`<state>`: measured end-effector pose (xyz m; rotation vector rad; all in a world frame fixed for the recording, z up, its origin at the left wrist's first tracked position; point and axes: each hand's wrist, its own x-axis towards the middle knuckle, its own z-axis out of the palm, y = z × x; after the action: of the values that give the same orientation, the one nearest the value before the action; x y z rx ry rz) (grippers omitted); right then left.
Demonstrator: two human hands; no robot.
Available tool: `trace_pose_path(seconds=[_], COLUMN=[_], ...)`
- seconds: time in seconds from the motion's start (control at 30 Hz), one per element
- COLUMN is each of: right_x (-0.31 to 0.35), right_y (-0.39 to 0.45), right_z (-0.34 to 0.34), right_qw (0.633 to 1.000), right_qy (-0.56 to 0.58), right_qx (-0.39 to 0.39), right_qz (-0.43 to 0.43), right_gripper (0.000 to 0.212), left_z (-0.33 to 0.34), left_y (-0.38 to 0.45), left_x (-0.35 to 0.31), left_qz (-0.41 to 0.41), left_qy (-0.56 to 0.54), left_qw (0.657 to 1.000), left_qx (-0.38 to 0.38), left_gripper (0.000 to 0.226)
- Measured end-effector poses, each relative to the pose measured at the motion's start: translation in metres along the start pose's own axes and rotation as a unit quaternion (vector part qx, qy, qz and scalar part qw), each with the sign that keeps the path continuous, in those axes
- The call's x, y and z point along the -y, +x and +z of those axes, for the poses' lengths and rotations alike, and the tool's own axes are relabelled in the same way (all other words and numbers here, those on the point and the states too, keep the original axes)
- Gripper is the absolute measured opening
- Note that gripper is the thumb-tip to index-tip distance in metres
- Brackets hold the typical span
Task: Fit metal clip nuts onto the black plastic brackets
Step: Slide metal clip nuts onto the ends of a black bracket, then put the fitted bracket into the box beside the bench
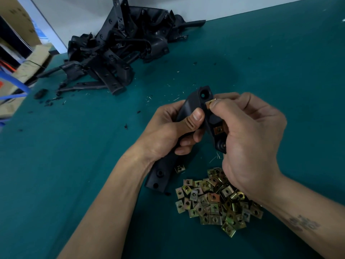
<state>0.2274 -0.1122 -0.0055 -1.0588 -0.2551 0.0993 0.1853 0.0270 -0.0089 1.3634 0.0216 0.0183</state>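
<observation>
Gripping a black plastic bracket (190, 107) around its middle, the left hand (168, 131) is holding it above the green surface (270, 71), with the thumb lying across the bracket's front face and the other fingers curled behind it. The bracket is standing tilted, its upper end with a round hole pointing away from the person and its lower end reaching down past the left wrist, towards the pile of clip nuts (216, 200).

The right hand (248, 139) is pinching a single clip nut (210, 103) between thumb and forefinger, pressing it against the bracket's edge just below the round hole. A second, coppery clip nut (218, 130) is sitting on the bracket lower down, just inside the right palm. Another clip nut (179, 168) is showing at the bracket's lower part, beside the left wrist; whether it is clipped on or lying on the surface, I cannot tell.

The pile of clip nuts, yellowish and brassy, is lying on the surface just nearer the person than the bracket, partly under the right wrist.

Well beyond the bracket, to the far left, a heap of black plastic brackets (115, 47) is lying tangled against the back edge of the surface. Small black scraps (40, 93) and pale shavings are scattered between that heap and the held bracket. Further left of the heap, past the edge of the surface, cardboard boxes (16, 21) are standing.
</observation>
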Motion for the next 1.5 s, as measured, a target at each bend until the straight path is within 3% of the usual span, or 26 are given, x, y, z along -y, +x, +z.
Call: trace_pose_path(seconds=[0.1,0.27,0.4,0.5,0.6,0.67,0.77,0.83,0.93,0.97,1.03,1.1,1.17,1.23,1.3,1.4,1.5], right_x=[0.001,0.005,0.009,0.021,0.041,0.05,0.062,0.077,0.111,0.121,0.137,0.148,0.144,0.124,0.097,0.056,0.025], right_y=[0.002,0.005,0.014,0.029,0.034,0.021,-0.011,-0.025,-0.047,-0.06,-0.097,-0.143,-0.188,-0.224,-0.247,-0.255,-0.239], right_z=[0.0,-0.003,-0.005,-0.014,-0.024,-0.027,-0.038,-0.063,-0.123,-0.149,-0.2,-0.246,-0.286,-0.321,-0.347,-0.363,-0.366], right_qw=[0.999,0.996,0.983,0.966,0.959,0.959,0.958,0.967,0.988,0.988,0.98,0.964,0.941,0.915,0.908,0.905,0.892], right_qy=[0.026,-0.01,-0.048,-0.048,-0.028,-0.084,-0.206,-0.237,-0.144,-0.119,-0.065,-0.018,-0.02,-0.059,-0.095,-0.129,-0.164], right_qx=[0.034,0.076,0.129,0.187,0.192,0.192,0.184,0.092,-0.046,-0.094,-0.186,-0.264,-0.329,-0.373,-0.359,-0.311,-0.3], right_qz=[0.023,0.04,0.125,0.171,0.205,0.192,0.075,0.0,-0.016,-0.016,-0.005,0.024,0.076,0.14,0.195,0.259,0.298], right_gripper=[0.032,0.028,0.031,0.048,0.056,0.04,0.017,0.019,0.025,0.024,0.03,0.031,0.028,0.032,0.04,0.045,0.037], left_z=[-0.001,-0.002,-0.004,-0.001,0.021,0.046,0.101,0.147,0.218,0.244,0.291,0.334,0.368,0.39,0.401,0.393,0.374], left_y=[0.0,0.001,0.0,-0.001,0.003,0.01,0.02,0.023,0.015,0.009,-0.009,-0.034,-0.054,-0.064,-0.061,-0.04,-0.025], left_x=[0.001,0.002,0.003,-0.005,-0.018,-0.024,-0.026,-0.018,0.001,0.01,0.032,0.065,0.099,0.129,0.157,0.185,0.203], left_qz=[0.0,-0.006,-0.014,0.004,0.093,0.124,0.087,0.076,0.078,0.077,0.066,0.04,0.012,-0.139,-0.26,-0.313,-0.372], left_qy=[-0.008,-0.013,-0.025,-0.032,-0.077,-0.099,-0.103,-0.039,0.06,0.079,0.115,0.175,0.27,0.318,0.383,0.486,0.481], left_qw=[1.0,1.0,0.999,0.996,0.966,0.933,0.928,0.952,0.985,0.99,0.991,0.976,0.939,0.886,0.805,0.713,0.693], left_qx=[-0.003,-0.006,-0.014,-0.084,-0.23,-0.324,-0.347,-0.293,-0.143,-0.092,0.011,0.119,0.213,0.309,0.372,0.396,0.386], left_gripper=[0.015,0.017,0.024,0.031,0.04,0.048,0.054,0.048,0.019,0.022,0.048,0.064,0.071,0.078,0.081,0.063,0.053])
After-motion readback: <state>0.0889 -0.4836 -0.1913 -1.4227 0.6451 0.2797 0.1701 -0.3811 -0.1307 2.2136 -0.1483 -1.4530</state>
